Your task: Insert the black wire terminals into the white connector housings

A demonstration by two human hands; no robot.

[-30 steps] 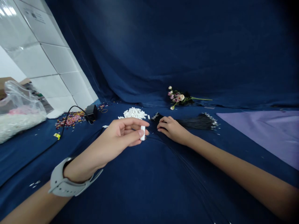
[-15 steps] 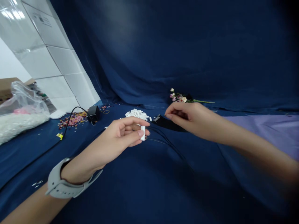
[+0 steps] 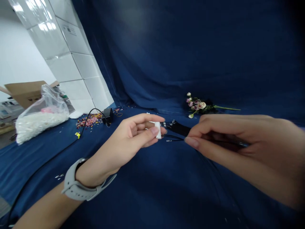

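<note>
Between thumb and fingers, my left hand (image 3: 135, 135) pinches a small white connector block (image 3: 158, 129), with thin black wires running out from its right side. My right hand (image 3: 221, 140) is closer to the camera, its thumb and index finger pinched on a black wire (image 3: 177, 138) whose metal tip points left toward the block. The tip and the block are apart. Behind the fingers lies a bundle of black wires (image 3: 181, 128) with pale metal ends. Most of the white pile behind my left hand is hidden.
Artificial flowers (image 3: 199, 105) lie at the back right. On the left are a clear bag of white pieces (image 3: 43, 122), an open cardboard box (image 3: 26, 92), colourful bits (image 3: 89, 121), a black adapter (image 3: 107, 115) with its cable, and stacked white boxes (image 3: 78, 66).
My right hand has moved from the wire bundle toward the camera and now pinches a wire near the block. The view has shifted, so the scene sits further right.
</note>
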